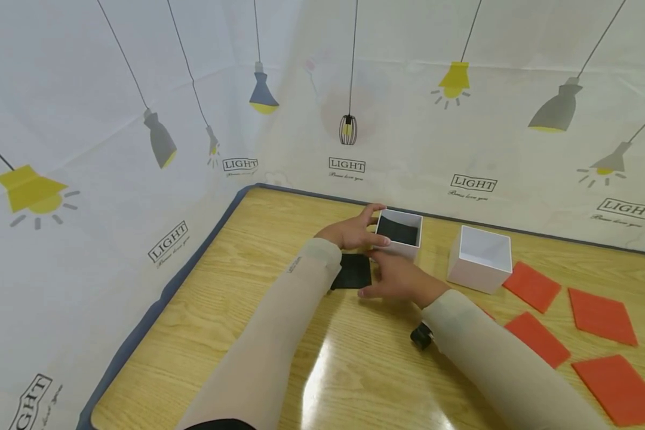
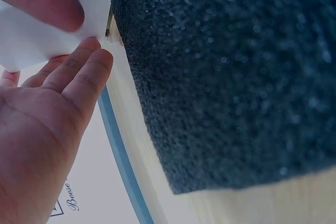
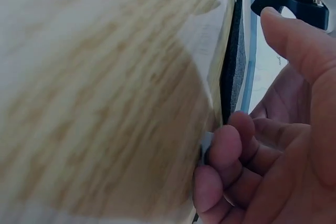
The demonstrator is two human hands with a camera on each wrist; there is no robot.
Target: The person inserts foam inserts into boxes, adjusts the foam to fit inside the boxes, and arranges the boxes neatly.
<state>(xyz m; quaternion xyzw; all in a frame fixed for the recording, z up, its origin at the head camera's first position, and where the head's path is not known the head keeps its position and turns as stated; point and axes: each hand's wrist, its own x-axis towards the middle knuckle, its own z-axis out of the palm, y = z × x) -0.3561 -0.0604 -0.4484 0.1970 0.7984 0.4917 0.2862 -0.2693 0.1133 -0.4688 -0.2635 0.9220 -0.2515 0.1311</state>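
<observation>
A white square box (image 1: 398,252) stands near the back edge of the table, with black foam (image 1: 398,230) inside it. My left hand (image 1: 349,232) holds this box at its left side, fingers toward the back and thumb at the front wall. A black foam square (image 1: 355,272) lies in front of the box, partly covered by my left sleeve; it looms large in the left wrist view. At the square's right edge is my right hand (image 1: 400,278), thumb spread from the fingers. In the right wrist view its fingertips (image 3: 226,145) are low at the foam's near end.
A second white box (image 1: 481,260) stands to the right, its visible inside bare. Several red foam squares (image 1: 602,315) lie spread over the right side of the table. A black clip-like piece (image 1: 421,335) sits by my right wrist. Lamp-printed fabric (image 1: 408,149) hangs behind the table.
</observation>
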